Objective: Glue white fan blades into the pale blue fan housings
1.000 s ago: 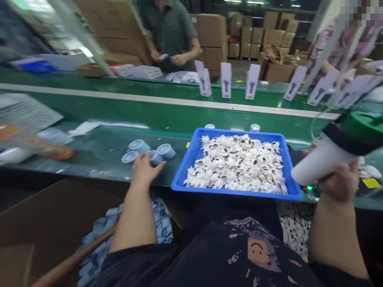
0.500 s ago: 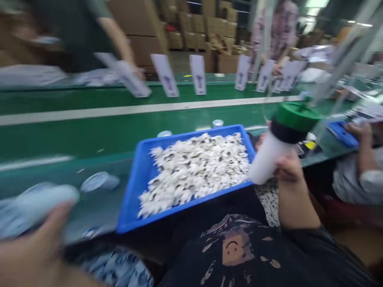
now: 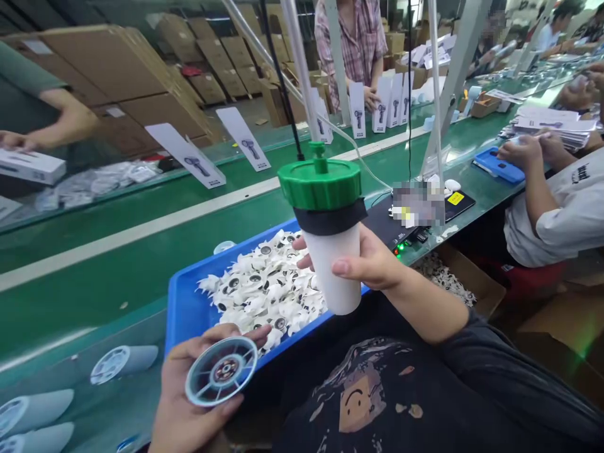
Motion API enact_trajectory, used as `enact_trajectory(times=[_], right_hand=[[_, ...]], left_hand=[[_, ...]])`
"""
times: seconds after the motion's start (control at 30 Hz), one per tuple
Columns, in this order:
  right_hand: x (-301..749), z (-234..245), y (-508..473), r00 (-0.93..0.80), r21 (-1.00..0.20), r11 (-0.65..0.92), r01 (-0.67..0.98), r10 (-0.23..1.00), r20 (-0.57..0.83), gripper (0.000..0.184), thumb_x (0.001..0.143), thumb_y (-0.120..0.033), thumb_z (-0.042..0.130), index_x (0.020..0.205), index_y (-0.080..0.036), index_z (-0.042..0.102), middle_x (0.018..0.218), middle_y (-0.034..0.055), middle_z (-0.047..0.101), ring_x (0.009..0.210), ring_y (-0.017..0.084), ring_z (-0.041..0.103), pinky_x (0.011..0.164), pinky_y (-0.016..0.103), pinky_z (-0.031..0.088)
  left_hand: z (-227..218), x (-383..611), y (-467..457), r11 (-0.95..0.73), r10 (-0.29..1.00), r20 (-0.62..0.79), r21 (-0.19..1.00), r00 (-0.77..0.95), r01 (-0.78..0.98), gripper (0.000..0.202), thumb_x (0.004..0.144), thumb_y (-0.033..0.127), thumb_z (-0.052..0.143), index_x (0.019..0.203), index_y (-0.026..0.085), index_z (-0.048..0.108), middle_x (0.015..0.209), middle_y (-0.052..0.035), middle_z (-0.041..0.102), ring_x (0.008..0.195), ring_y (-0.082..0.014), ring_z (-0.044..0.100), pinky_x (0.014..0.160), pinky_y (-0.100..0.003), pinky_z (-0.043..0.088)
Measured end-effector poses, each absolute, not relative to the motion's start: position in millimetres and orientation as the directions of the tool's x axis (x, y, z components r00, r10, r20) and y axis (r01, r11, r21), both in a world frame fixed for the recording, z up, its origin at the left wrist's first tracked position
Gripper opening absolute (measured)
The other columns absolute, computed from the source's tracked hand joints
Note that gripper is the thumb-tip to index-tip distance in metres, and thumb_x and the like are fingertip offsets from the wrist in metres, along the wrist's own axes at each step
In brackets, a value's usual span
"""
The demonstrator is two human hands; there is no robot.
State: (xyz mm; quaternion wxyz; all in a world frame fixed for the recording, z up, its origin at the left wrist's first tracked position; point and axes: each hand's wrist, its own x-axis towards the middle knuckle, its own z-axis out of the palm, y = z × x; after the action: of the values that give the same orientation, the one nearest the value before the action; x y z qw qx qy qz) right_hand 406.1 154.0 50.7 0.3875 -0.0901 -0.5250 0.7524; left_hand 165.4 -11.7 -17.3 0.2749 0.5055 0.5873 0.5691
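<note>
In the lower left of the head view, my left hand (image 3: 177, 396) is closed round a light-blue fan housing (image 3: 240, 362). The housing's round spoked end, with a coppery coil in its hub, is turned up towards me. My right hand (image 3: 375, 261) grips an upright white cylinder tool (image 3: 333, 270) with a black band and a green ribbed cap that has a knob on top. Behind both hands sits a blue tray (image 3: 182, 314) heaped with white fan blades (image 3: 255, 277) with dark ring-shaped centres, partly hidden by the hands and the tool.
Several more light-blue housings (image 3: 136, 358) lie at left. A green conveyor belt (image 3: 117, 270) carries white printed boxes (image 3: 248, 141). Right of the tray are a black device (image 3: 401, 236) with lit lights and metal posts (image 3: 438, 113). Other people work across the belt and at right.
My left hand has brought a blue housing from the far left in towards the tray. My right hand has raised the tool and turned it more upright. The view has swung right.
</note>
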Motion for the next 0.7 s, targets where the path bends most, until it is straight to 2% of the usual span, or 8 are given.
enact_trajectory(times=[0.07, 0.17, 0.27, 0.33, 0.4, 0.47, 0.57, 0.7], right_hand=[[411.2, 50.4, 155.5, -0.673, -0.878, -0.127, -0.462, 0.695, 0.254, 0.07, 0.053, -0.051, 0.085, 0.108, -0.022, 0.052, 0.097, 0.0045, 0.064, 0.089, 0.021, 0.065, 0.082, 0.037, 0.057], [419.9, 52.2, 156.6, -0.65, -0.886, -0.102, -0.452, 0.718, 0.249, 0.069, 0.052, -0.051, 0.084, 0.106, -0.022, 0.053, 0.107, 0.0075, 0.064, 0.099, 0.023, 0.064, 0.088, 0.039, 0.056], [426.3, 56.5, 155.2, -0.649, -0.866, -0.125, -0.484, 0.715, 0.26, 0.064, 0.055, -0.046, 0.083, 0.107, -0.021, 0.054, 0.115, 0.0085, 0.065, 0.101, 0.023, 0.066, 0.085, 0.036, 0.058], [427.4, 60.2, 152.9, -0.674, -0.843, -0.163, -0.512, 0.684, 0.277, 0.06, 0.058, -0.045, 0.082, 0.107, -0.02, 0.057, 0.106, 0.0066, 0.067, 0.088, 0.02, 0.068, 0.075, 0.033, 0.059], [425.4, 64.9, 149.5, -0.685, -0.818, -0.181, -0.547, 0.658, 0.313, 0.054, 0.061, -0.049, 0.079, 0.101, -0.017, 0.062, 0.093, 0.0044, 0.067, 0.073, 0.016, 0.067, 0.064, 0.029, 0.059], [420.8, 70.9, 145.3, -0.666, -0.795, -0.159, -0.586, 0.653, 0.36, 0.048, 0.063, -0.052, 0.077, 0.093, -0.015, 0.065, 0.085, 0.0033, 0.065, 0.067, 0.014, 0.065, 0.059, 0.027, 0.058], [411.3, 80.5, 137.9, -0.62, -0.785, -0.079, -0.615, 0.663, 0.419, 0.045, 0.068, -0.055, 0.075, 0.089, -0.016, 0.067, 0.082, 0.0025, 0.064, 0.068, 0.014, 0.065, 0.058, 0.027, 0.058], [401.6, 87.4, 129.4, -0.539, -0.794, 0.059, -0.605, 0.703, 0.463, 0.049, 0.07, -0.064, 0.074, 0.087, -0.018, 0.067, 0.086, 0.0022, 0.065, 0.069, 0.015, 0.066, 0.059, 0.027, 0.059]], left_hand=[[-15.6, 177.2, -2.2, -0.226, 0.917, 0.268, 0.959, -0.294, 0.17, 0.057, 0.048, 0.063, 0.085, 0.092, 0.035, 0.063, 0.081, -0.0009, 0.073, 0.074, -0.0325, 0.073, 0.065, -0.046, 0.061], [-10.7, 186.6, 4.5, -0.183, 0.948, 0.202, 0.978, -0.248, 0.098, 0.066, 0.053, 0.071, 0.08, 0.105, 0.032, 0.069, 0.079, -0.0056, 0.076, 0.065, -0.0308, 0.072, 0.055, -0.039, 0.059], [-0.8, 197.4, 6.1, -0.185, 0.976, 0.198, 0.973, -0.088, 0.139, 0.05, 0.068, 0.054, 0.08, 0.109, 0.028, 0.065, 0.101, -0.0097, 0.077, 0.087, -0.0344, 0.074, 0.075, -0.047, 0.061], [4.9, 210.0, 8.9, -0.26, 0.965, 0.261, 0.946, 0.021, 0.194, 0.041, 0.074, 0.037, 0.078, 0.108, 0.029, 0.058, 0.114, -0.0098, 0.073, 0.11, -0.0354, 0.068, 0.091, -0.051, 0.056], [7.3, 225.7, 14.0, -0.329, 0.944, 0.318, 0.916, 0.083, 0.231, 0.041, 0.075, 0.026, 0.073, 0.108, 0.029, 0.05, 0.112, -0.0085, 0.071, 0.118, -0.0325, 0.064, 0.095, -0.048, 0.053], [7.2, 241.5, 20.3, -0.341, 0.94, 0.324, 0.899, 0.108, 0.274, 0.049, 0.074, 0.024, 0.073, 0.114, 0.029, 0.044, 0.107, -0.0071, 0.069, 0.109, -0.0284, 0.067, 0.089, -0.043, 0.055], [8.2, 260.2, 29.0, -0.297, 0.955, 0.274, 0.858, 0.116, 0.418, 0.059, 0.069, 0.038, 0.08, 0.118, 0.026, 0.048, 0.105, -0.0064, 0.069, 0.092, -0.0254, 0.068, 0.08, -0.038, 0.054], [13.4, 273.0, 36.2, -0.368, 0.927, 0.355, 0.787, 0.125, 0.496, 0.035, 0.073, 0.045, 0.076, 0.093, 0.02, 0.061, 0.09, -0.0038, 0.069, 0.082, -0.0225, 0.066, 0.075, -0.034, 0.052]])
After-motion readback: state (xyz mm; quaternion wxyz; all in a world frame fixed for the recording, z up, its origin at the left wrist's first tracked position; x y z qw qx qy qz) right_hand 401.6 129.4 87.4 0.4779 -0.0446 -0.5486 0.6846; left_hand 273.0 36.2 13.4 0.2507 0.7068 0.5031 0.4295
